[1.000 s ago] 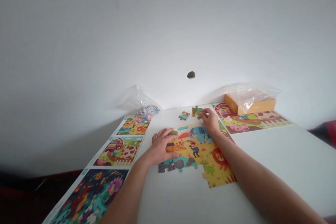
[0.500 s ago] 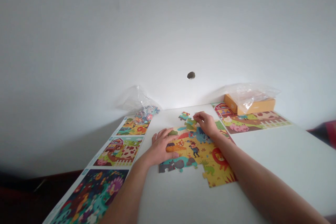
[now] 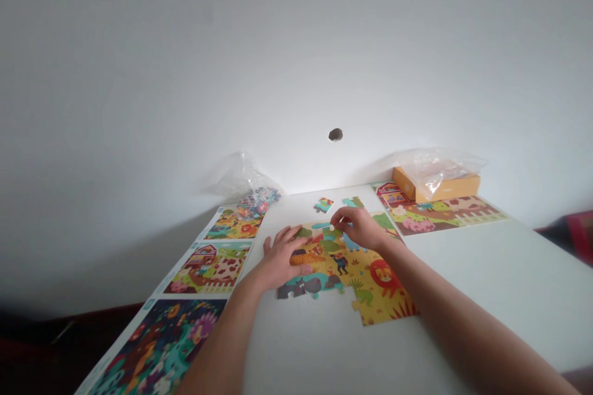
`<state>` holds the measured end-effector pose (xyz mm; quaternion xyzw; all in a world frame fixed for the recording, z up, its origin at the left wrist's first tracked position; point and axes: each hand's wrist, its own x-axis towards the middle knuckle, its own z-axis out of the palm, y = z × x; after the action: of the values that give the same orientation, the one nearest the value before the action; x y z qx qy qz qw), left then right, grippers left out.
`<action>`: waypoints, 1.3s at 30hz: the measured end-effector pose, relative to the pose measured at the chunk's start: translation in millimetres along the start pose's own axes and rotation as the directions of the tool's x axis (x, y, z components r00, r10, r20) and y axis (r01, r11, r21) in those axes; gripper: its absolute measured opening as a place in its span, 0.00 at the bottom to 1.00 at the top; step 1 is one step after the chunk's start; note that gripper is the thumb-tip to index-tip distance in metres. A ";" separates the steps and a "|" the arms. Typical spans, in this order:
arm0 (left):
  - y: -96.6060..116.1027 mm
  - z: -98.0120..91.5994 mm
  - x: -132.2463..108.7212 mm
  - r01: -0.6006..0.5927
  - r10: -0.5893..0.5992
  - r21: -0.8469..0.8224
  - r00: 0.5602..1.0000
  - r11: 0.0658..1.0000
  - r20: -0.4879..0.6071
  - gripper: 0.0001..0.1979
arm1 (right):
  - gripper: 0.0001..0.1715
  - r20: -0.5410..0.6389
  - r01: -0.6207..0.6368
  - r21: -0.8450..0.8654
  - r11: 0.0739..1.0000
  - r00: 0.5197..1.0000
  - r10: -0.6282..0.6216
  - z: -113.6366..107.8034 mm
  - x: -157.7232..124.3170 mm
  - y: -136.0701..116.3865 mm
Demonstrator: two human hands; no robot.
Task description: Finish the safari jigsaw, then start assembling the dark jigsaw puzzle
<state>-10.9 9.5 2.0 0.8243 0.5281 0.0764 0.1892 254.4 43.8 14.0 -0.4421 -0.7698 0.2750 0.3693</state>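
Observation:
A partly joined animal jigsaw puzzle lies on the white table, with a lion at its right and a grey hippo on teal at its lower left. My left hand rests flat on the puzzle's left side, fingers apart and holding nothing. My right hand is over the puzzle's top edge, its fingertips pinching a green jigsaw piece against the puzzle. Beyond it lie a loose multicoloured piece and a loose teal-and-green piece, neither touched.
A long printed strip of picture panels runs along the table's left edge. A clear plastic bag of pieces sits at its far end. At back right, a printed sheet lies before an orange box under plastic.
My right hand has moved left and nearer me, carrying the green piece down onto the puzzle. My left hand stays in place. The view has shifted slightly.

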 end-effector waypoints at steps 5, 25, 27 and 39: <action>-4.5 0.8 1.2 0.058 -0.058 -0.001 0.998 0.998 -0.012 0.32 | 0.09 0.092 -0.124 -0.023 0.992 0.988 0.125 4.7 -16.8 -4.0; 9.7 14.9 4.9 -0.307 0.301 0.005 0.933 0.952 -0.198 0.33 | 0.10 -0.027 0.163 0.033 0.986 0.986 -0.162 31.0 -34.5 1.9; 10.8 13.9 3.9 -0.305 0.299 -0.001 0.934 0.952 -0.195 0.33 | 0.10 -0.020 0.150 0.040 0.988 0.989 -0.149 29.9 -33.5 1.5; 25.0 8.3 -1.8 -0.240 0.238 -0.108 0.971 0.965 -0.029 0.30 | 0.13 0.086 0.239 -0.031 0.971 0.968 -0.235 26.9 -35.2 0.2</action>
<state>12.1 -3.2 4.3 0.8695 0.4213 0.1342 0.2200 244.4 10.2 -13.1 -0.3428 -0.8370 0.2310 0.3586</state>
